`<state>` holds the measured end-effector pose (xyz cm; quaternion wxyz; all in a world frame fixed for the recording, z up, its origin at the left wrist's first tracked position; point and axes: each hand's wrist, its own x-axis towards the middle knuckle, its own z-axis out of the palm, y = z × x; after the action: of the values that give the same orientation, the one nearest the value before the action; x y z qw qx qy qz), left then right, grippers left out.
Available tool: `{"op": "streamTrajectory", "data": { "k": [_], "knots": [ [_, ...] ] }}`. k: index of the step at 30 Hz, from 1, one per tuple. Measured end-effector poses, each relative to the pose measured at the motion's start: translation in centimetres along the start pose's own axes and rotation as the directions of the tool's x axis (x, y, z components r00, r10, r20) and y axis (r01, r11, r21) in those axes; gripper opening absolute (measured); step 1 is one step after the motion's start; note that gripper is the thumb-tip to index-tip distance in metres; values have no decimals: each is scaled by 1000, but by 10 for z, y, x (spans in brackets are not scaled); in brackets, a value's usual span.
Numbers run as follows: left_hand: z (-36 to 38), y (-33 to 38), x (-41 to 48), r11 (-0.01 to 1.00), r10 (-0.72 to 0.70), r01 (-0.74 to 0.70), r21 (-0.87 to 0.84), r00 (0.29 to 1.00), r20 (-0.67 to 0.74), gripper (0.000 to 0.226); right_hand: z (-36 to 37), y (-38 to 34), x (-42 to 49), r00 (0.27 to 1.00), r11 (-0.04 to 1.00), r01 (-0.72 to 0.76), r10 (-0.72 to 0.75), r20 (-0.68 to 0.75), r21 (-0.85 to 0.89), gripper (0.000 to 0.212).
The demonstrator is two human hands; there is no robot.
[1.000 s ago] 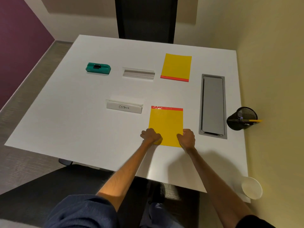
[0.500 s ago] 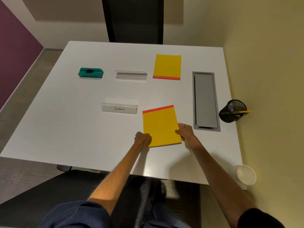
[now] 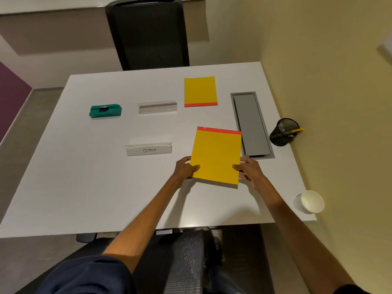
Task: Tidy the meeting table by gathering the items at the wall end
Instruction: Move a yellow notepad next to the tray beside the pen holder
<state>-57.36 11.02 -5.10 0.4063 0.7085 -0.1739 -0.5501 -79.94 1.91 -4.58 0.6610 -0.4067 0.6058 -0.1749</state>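
A yellow notepad with a red top strip [image 3: 216, 154] is lifted off the white table [image 3: 84, 187], tilted slightly. My left hand [image 3: 185, 169] grips its lower left edge and my right hand [image 3: 249, 169] grips its lower right edge. A second yellow notepad [image 3: 200, 91] lies flat farther back. A name card reading "OSTRICH" [image 3: 149, 148] sits left of the held pad. An empty clear name holder [image 3: 157, 107] and a green stapler-like object [image 3: 105, 110] lie behind it.
A grey cable hatch [image 3: 251, 124] is set into the table by the yellow wall. A black mesh pen cup [image 3: 284, 131] with a yellow pen stands at the right edge. A white paper cup [image 3: 311, 201] sits at the near right corner. A black chair [image 3: 148, 32] stands at the far end.
Both hands have taken the near notepad by its lower edges and raised it off the table, shifting it right toward the hatch. The camera has tilted up.
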Motion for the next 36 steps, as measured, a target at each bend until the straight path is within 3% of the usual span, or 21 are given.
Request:
{"op": "streamTrajectory", "data": {
  "k": [5,8,12,16,19,22,27,29,33,36],
  "knots": [
    [12,8,3,998,51,-47,-44,994,94,47,-16,20,-20,997,992,26,-17,-70,126,42],
    [32,7,1,986,35,-11,-168,990,139,47,-26,40,-30,991,977,26,4,-137,212,39],
    [73,1,-10,951,25,43,-305,976,217,50,-44,58,-44,979,960,16,42,-201,280,15],
    [98,1,-12,964,49,12,-264,974,223,50,-74,67,-51,979,937,78,-8,-203,340,31],
    [103,11,-7,971,75,-12,-239,964,254,50,-99,56,-42,940,987,124,-85,-332,97,79],
    [102,20,6,980,56,9,-199,946,319,51,-118,36,-26,913,982,151,-183,-365,-115,95],
    [105,24,21,995,13,31,-100,912,411,49,-132,20,-4,965,960,134,-184,-189,-246,89],
    [112,23,26,995,4,37,-96,919,395,48,-136,22,1,963,951,126,-186,-196,-281,79],
    [135,18,36,993,14,3,-114,988,153,40,-146,29,10,915,941,100,-215,-341,-323,60],
    [161,11,40,999,27,-27,-35,1000,-2,23,-156,31,17,900,917,49,-213,-380,-397,53]
  ]
}}
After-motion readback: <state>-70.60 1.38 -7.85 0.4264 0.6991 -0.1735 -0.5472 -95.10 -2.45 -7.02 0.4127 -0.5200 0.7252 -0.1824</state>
